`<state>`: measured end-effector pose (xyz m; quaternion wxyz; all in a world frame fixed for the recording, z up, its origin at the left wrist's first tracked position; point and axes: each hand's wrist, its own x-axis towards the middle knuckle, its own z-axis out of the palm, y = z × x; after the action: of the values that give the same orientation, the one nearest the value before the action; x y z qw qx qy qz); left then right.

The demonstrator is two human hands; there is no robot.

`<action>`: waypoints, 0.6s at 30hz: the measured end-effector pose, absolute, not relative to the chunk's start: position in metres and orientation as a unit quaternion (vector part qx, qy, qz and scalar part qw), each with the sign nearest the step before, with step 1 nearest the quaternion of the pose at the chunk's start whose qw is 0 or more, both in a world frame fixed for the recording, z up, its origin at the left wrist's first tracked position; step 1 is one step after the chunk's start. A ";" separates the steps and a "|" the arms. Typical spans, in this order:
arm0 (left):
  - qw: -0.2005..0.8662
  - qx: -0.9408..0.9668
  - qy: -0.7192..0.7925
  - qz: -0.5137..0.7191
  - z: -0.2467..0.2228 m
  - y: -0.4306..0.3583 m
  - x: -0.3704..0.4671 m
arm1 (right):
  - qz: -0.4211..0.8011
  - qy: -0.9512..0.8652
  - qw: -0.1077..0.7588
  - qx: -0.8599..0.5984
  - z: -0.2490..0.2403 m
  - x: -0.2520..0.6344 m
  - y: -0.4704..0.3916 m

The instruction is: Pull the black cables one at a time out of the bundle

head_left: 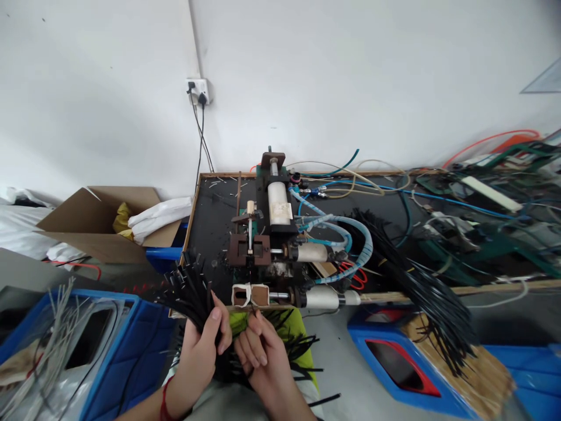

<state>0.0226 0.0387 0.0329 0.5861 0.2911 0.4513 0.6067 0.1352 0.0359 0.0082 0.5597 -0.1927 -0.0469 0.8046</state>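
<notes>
My left hand (204, 345) is closed round a bundle of black cables (190, 289), their cut ends pointing up at the table's front left corner. My right hand (263, 351) pinches a thin black cable (253, 310) just in front of a pneumatic machine. That cable runs up to a clamp with white-edged jaws (259, 294) at the table's front edge. Behind it stand brown metal jaws (263, 248) and several white air cylinders (280, 204). More black cables (302, 351) lie across my lap, partly hidden by my hands.
A long bundle of black cables (412, 280) hangs over the table's front edge at the right. Blue-white hoses (366, 245) loop beside the machine. Blue crates (131, 351) stand at both sides below the table, and an open cardboard box (96, 248) is at the left.
</notes>
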 end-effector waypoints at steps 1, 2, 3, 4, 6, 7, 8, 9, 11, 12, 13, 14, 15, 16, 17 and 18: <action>0.585 0.292 0.451 0.607 0.034 0.039 0.023 | 0.802 -0.053 0.560 -0.202 0.008 0.135 0.036; 0.583 0.293 0.451 0.609 0.035 0.039 0.023 | 0.797 -0.064 0.562 -0.213 0.008 0.135 0.036; 0.580 0.294 0.452 0.610 0.036 0.039 0.023 | 0.788 -0.081 0.565 -0.229 0.007 0.135 0.036; 0.579 0.293 0.455 0.611 0.037 0.040 0.023 | 0.775 -0.104 0.571 -0.250 0.005 0.135 0.036; 0.578 0.290 0.463 0.606 0.038 0.040 0.023 | 0.730 -0.171 0.581 -0.317 0.001 0.135 0.036; 0.579 0.291 0.468 0.601 0.038 0.040 0.023 | 0.700 -0.213 0.579 -0.360 0.000 0.136 0.036; 0.581 0.294 0.472 0.594 0.038 0.040 0.023 | 0.667 -0.259 0.570 -0.405 -0.002 0.136 0.035; 0.583 0.297 0.475 0.588 0.038 0.039 0.022 | 0.630 -0.306 0.558 -0.445 -0.003 0.138 0.033; 0.587 0.300 0.476 0.582 0.036 0.038 0.022 | 0.553 -0.404 0.533 -0.496 -0.004 0.147 0.027; 0.589 0.302 0.474 0.580 0.034 0.037 0.021 | 0.514 -0.454 0.521 -0.509 -0.005 0.155 0.022; 0.591 0.305 0.473 0.578 0.033 0.036 0.020 | 0.477 -0.503 0.501 -0.518 -0.007 0.165 0.015; 0.592 0.310 0.473 0.575 0.032 0.035 0.019 | 0.443 -0.546 0.472 -0.532 -0.009 0.178 0.007; 0.592 0.318 0.473 0.570 0.031 0.034 0.019 | 0.408 -0.577 0.435 -0.558 -0.011 0.193 -0.001; 0.593 0.326 0.472 0.564 0.030 0.032 0.018 | 0.376 -0.594 0.393 -0.593 -0.013 0.208 -0.009; 0.594 0.335 0.472 0.559 0.029 0.031 0.018 | 0.339 -0.590 0.353 -0.642 -0.014 0.224 -0.015; 0.594 0.342 0.470 0.556 0.029 0.030 0.019 | 0.299 -0.570 0.329 -0.691 -0.014 0.237 -0.021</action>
<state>0.0186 0.0295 0.0291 0.5941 0.3417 0.4703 0.5560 0.2371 -0.0206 -0.0139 0.3291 -0.6908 -0.5700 0.2994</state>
